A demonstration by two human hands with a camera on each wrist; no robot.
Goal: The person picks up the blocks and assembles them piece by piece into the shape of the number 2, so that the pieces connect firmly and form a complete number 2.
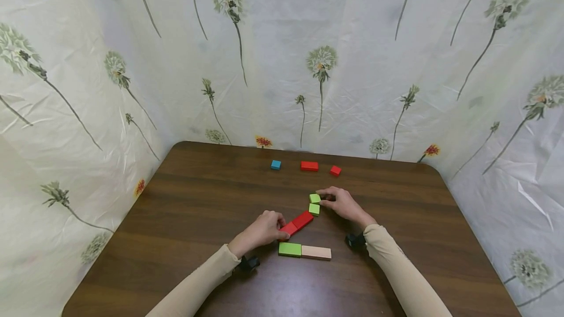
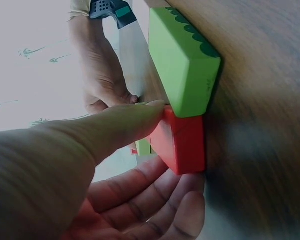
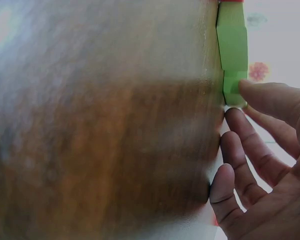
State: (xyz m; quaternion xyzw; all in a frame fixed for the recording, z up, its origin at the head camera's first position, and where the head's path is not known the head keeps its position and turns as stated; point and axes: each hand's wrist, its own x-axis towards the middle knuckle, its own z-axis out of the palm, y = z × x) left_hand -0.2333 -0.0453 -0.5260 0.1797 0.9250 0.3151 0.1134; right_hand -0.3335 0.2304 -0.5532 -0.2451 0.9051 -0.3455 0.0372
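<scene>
My left hand (image 1: 261,229) pinches the lower red block (image 1: 288,229) between thumb and fingers. That block meets a second red block (image 1: 303,219) end to end, in a slanting row. At the row's upper end lies a small light-green block (image 1: 314,210), and just beyond it another small green block (image 1: 315,198). My right hand (image 1: 344,204) holds this farther one by thumb and forefinger, its other fingers touching the table in the right wrist view. Below the red row, a longer green block (image 1: 290,249) adjoins a pale pinkish block (image 1: 316,253); in the left wrist view the green one is close beside the gripped red block (image 2: 187,145).
Toward the back of the brown wooden table (image 1: 211,199) lie a small blue block (image 1: 275,165), a longer red block (image 1: 309,166) and a small red block (image 1: 336,170). Dandelion-printed curtains (image 1: 273,62) surround the table's back and sides.
</scene>
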